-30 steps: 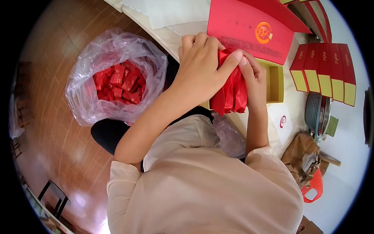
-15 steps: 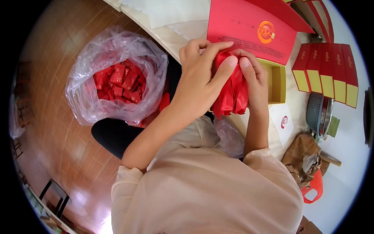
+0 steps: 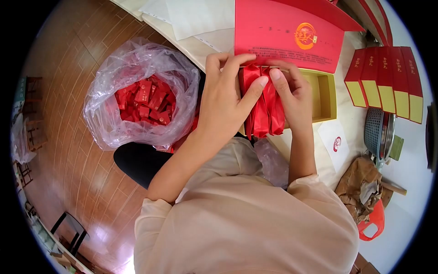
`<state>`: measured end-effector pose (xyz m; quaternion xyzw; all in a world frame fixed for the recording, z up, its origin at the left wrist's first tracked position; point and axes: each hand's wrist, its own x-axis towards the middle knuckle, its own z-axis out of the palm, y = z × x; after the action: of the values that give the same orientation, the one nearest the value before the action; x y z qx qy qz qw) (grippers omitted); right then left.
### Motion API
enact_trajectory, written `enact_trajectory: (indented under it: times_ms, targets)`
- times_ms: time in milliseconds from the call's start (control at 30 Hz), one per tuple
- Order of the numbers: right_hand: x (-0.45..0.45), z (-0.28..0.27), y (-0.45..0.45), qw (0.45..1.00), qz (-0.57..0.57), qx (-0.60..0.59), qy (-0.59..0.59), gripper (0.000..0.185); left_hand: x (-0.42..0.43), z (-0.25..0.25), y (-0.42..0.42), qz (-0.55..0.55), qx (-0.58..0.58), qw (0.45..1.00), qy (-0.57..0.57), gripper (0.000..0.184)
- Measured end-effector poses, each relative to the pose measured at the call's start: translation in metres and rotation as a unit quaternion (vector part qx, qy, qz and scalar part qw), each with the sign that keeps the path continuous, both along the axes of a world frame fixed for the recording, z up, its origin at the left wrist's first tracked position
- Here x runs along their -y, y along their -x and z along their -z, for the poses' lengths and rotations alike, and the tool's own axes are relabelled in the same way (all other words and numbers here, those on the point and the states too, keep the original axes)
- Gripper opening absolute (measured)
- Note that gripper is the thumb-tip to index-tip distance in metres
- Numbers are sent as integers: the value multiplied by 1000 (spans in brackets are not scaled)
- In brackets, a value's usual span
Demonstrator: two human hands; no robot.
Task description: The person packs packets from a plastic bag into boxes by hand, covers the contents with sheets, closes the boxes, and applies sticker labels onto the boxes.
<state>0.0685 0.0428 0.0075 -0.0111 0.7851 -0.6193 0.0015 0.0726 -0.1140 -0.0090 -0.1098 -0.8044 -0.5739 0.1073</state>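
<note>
Several shiny red foil packets (image 3: 265,112) stand side by side between my two hands. My left hand (image 3: 230,89) grips their left side, thumb lying across the front and fingers curled over the far end. From the other side my right hand (image 3: 292,91) presses on them, its thumb near the top. The packets are over the left part of an open gift box (image 3: 324,93) with a yellow inside; my hands hide how deep they sit. Behind them rises the box's red lid (image 3: 283,34), printed with a gold round emblem.
A clear plastic bag (image 3: 98,109) full of small red packets (image 3: 146,98) is at the left. Closed red and yellow boxes (image 3: 385,80) stand in a row at the right, near a grey basket (image 3: 374,130) and crumpled brown paper (image 3: 358,185). A white printed card (image 3: 333,144) lies beside the box.
My hands and the red packets have shifted slightly left, closer in against the box. The packets look more upright and pressed together. The whole view has also shifted a little.
</note>
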Motion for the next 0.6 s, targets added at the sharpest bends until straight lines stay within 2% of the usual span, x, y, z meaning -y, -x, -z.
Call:
enact_trajectory:
  times_ms: [67,100,167,333,433,467,500,533,567,600]
  targets:
    - [6,-1,-3,995,60,-10,-83,28,-2,7,4,-28,-37,999,4,48]
    - [7,0,-3,995,59,-10,-85,28,-3,10,5,-29,-36,999,2,48]
    - [9,2,-2,953,35,-85,-287,25,-4,14,9,-9,1,1000,-9,61]
    - [10,6,1,934,-12,-140,-330,21,-5,15,6,-19,-16,999,-37,68]
    - [16,-5,-10,893,110,-167,-404,19,0,26,-14,1,-35,997,-69,66]
    - [13,-4,-14,893,135,-218,-371,19,4,33,-25,1,-39,997,-62,65]
    - [11,-5,-20,916,151,-221,-300,21,10,39,-36,1,-42,998,-54,64]
    - [22,-10,-24,922,150,-260,-245,21,16,46,-48,4,-10,996,-90,61]
    - [26,-12,-31,931,122,-256,-231,20,22,53,-60,12,22,992,-127,58]
    - [35,-5,-31,919,93,-302,-237,19,31,61,-69,-1,46,992,-114,53]
